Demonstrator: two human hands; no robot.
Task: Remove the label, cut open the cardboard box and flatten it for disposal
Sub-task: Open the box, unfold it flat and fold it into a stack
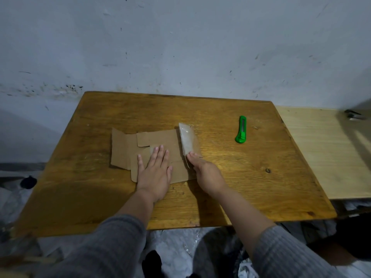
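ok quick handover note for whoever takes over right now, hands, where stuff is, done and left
Left hand: flat, fingers straight, pressing on the box.
Right hand: pinching the tape at the box's right edge, the strip lifted.
Box: cut open, lying flat mid-table.
Knife: green, on the table, right of the box, untouched.
Done: box cut and flattened.
Left: pull the tape fully off, then dispose. Whether a label remains cannot be told.
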